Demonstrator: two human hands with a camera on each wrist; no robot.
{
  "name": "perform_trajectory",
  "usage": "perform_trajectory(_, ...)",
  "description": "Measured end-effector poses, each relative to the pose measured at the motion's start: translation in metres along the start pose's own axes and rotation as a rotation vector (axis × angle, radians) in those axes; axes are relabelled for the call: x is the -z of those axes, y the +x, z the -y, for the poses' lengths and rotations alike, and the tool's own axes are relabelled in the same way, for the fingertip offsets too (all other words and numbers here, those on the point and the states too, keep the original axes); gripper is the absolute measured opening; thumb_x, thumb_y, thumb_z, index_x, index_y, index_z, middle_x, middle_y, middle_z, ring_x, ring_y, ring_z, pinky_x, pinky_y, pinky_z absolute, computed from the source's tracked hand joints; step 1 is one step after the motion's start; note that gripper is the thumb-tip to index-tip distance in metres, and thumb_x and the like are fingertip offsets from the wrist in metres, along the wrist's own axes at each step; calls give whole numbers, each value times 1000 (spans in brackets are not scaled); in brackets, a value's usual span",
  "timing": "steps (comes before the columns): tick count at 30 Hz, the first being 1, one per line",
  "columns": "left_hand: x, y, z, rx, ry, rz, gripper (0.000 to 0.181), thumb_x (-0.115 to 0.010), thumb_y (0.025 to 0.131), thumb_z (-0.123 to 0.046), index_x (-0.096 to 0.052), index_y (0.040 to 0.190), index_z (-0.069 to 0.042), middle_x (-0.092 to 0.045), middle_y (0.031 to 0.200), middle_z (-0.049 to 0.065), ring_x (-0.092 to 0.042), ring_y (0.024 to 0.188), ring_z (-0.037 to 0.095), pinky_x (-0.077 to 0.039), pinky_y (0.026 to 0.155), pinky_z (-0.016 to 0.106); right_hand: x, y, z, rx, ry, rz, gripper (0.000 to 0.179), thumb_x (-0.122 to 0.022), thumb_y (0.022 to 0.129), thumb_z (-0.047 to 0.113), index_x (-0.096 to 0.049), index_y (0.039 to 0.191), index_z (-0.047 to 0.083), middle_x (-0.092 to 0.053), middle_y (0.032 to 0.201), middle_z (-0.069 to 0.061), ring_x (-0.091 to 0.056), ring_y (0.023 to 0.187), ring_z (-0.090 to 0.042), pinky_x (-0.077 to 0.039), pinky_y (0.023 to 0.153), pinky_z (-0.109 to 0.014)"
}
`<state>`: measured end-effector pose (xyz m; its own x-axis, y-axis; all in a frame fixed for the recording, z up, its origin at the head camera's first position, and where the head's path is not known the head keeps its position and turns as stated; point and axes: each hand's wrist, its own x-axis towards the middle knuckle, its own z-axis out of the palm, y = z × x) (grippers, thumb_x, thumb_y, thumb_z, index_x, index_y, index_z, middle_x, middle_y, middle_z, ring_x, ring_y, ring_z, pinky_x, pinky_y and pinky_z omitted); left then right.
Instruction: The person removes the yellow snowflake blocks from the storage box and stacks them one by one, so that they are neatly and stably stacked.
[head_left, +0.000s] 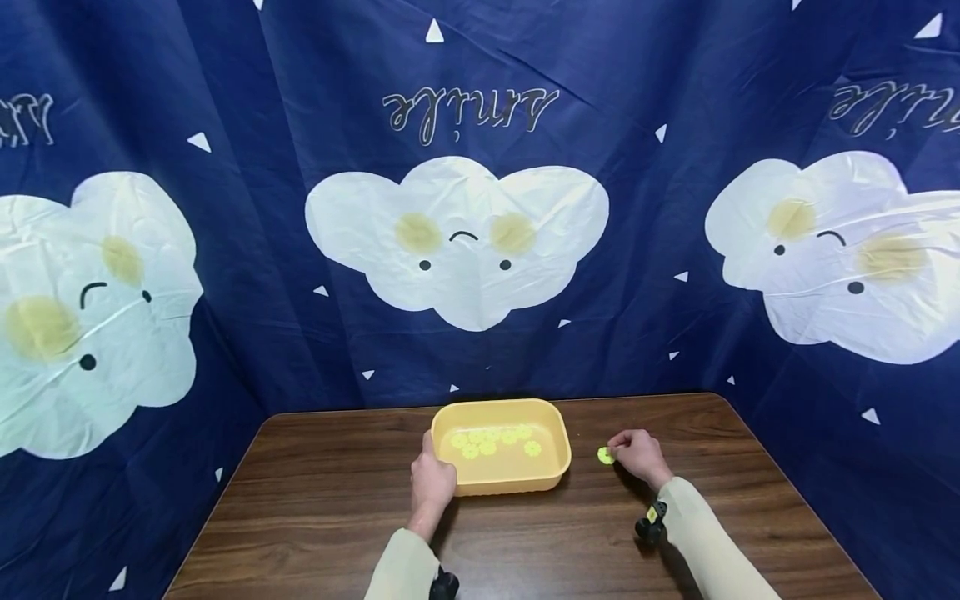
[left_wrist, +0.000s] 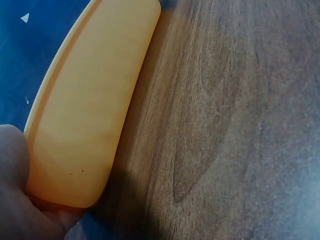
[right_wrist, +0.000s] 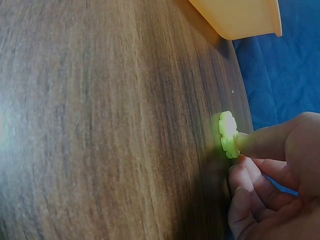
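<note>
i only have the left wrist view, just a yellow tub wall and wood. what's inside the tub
Observer: The head view shows several small yellow-green flower-shaped pieces lying on the floor of the tub.
Operator: where's the other hand
Observer: The right hand is on the table, to the right of the tub and apart from it.
Operator: is it holding anything
Observer: Yes, it pinches one more flower piece at its fingertips, just above the wood.
Operator: and my hand, on the tub or off
Observer: The left hand grips the tub's near left corner.
</note>
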<state>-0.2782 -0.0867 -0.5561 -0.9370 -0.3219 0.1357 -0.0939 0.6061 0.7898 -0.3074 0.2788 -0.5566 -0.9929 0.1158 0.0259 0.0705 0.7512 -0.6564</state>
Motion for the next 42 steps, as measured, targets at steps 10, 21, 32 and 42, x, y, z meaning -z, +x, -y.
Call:
perform_trajectory(10, 0, -1, 1, 2, -3, -8, 68, -55, 79, 6, -45, 146, -4, -70, 112, 30, -69, 87, 41, -55, 74, 54, 1, 0, 3, -15, -1, 21, 7, -68, 82, 9, -75, 84, 7, -72, 82, -2, -61, 82, -20, -49, 80, -36)
perform_trajectory(21, -2, 1, 1, -6, -18, -16, 69, -56, 79, 6, -44, 146, -3, -70, 113, 29, -69, 89, 40, -55, 76, 55, 6, 8, 9, -43, 31, -1, 19, -75, 85, 18, -70, 94, 2, -72, 89, -10, -64, 87, -27, -50, 75, -36)
perform_trajectory(32, 0, 0, 2, 12, -18, -9, 69, -56, 79, 6, -45, 146, -4, -69, 116, 29, -69, 91, 41, -55, 78, 55, -5, 24, 96, 157, 117, -125, 15, -74, 86, 15, -70, 96, 5, -67, 84, -6, -61, 79, -20, -49, 75, -32)
perform_trajectory(42, 2, 0, 0, 21, -9, -8, 70, -57, 79, 6, -44, 147, -3, -69, 116, 30, -69, 93, 43, -55, 80, 56, -48, 26, 170, 259, 144, 31, 17, -75, 88, 15, -72, 102, 5, -66, 85, -2, -59, 80, -17, -49, 77, -33)
